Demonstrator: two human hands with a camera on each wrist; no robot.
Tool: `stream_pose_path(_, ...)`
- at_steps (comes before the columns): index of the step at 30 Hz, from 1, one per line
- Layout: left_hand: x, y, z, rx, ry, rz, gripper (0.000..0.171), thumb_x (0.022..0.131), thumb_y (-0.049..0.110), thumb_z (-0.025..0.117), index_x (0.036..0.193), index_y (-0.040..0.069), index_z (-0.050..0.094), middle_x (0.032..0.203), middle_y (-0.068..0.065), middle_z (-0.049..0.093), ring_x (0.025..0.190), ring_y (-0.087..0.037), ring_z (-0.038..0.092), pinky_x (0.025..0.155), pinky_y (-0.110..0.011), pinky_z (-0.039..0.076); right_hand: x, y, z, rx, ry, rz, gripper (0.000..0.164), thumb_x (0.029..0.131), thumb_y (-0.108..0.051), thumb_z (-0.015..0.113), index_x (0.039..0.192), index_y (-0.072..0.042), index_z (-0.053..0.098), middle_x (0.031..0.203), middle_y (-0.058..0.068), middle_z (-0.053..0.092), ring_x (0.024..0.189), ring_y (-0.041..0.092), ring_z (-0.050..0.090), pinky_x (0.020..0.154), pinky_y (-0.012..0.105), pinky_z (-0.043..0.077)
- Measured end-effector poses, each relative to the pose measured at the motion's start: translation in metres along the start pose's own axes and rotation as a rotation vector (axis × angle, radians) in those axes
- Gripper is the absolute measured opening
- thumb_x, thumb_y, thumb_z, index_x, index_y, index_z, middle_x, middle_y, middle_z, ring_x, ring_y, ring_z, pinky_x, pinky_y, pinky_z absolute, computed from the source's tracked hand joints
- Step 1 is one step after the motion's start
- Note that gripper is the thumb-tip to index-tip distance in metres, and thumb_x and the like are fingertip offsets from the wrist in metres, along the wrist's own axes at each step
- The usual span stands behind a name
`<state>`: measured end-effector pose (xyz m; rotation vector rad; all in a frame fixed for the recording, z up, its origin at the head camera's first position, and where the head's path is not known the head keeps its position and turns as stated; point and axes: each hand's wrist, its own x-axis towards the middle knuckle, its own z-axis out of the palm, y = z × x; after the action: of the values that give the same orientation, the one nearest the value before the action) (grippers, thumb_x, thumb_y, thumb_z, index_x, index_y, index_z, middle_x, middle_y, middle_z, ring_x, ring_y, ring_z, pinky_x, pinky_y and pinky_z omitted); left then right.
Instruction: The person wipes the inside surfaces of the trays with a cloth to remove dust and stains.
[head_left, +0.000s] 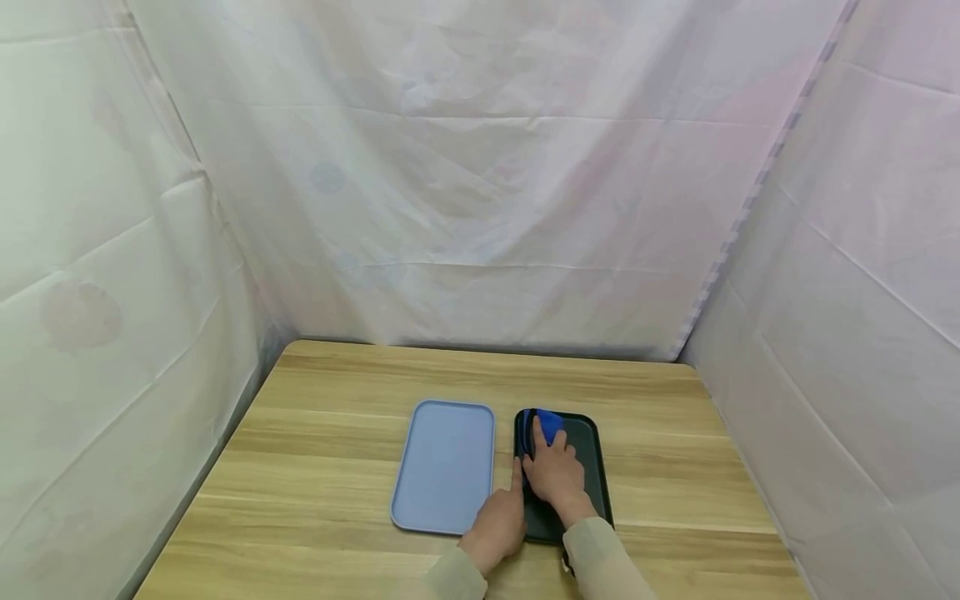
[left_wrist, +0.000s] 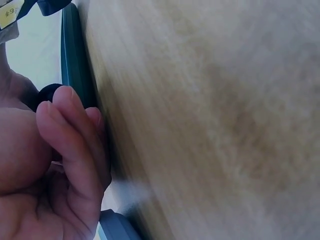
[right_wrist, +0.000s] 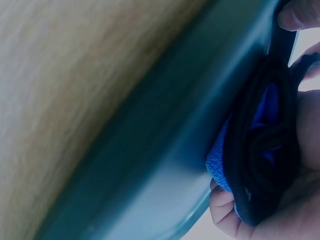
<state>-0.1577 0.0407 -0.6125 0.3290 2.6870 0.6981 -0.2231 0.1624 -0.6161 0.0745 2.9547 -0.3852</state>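
Observation:
A blue cloth (head_left: 552, 423) with black edging lies bunched on the left part of a dark green tray (head_left: 592, 462). My right hand (head_left: 557, 477) grips the cloth from above, index finger stretched forward over it. The right wrist view shows the folded cloth (right_wrist: 245, 150) between palm and fingers. At the tray's left rim is my left hand (head_left: 498, 521), its index finger straight and the other fingers bent. Whether that fingertip touches the rim or the cloth I cannot tell. In the left wrist view, the left hand (left_wrist: 70, 165) is close above the tabletop.
A light blue tray (head_left: 444, 467) lies to the left of the green one, a narrow strip of table between them. Both stand on a wood-grain table (head_left: 315, 467). White curtains (head_left: 480, 183) enclose the table at the back and both sides.

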Motion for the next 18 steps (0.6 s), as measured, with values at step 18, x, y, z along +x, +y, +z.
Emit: stream_pose_path(18,0.002,-0.002,0.002,-0.036,-0.003,0.002,0.094,0.09,-0.001,0.071,0.166,0.003,0.015,0.057,-0.006,0.052,0.048,-0.017,0.049,0.05,-0.028,0.045,-0.011,-0.001,0.002,0.003,0.002,0.016,0.077,0.102,-0.043,0.061,0.167,-0.024,0.024,0.147,0.035,0.04,0.101,0.043,0.058,0.068,0.056,0.054)
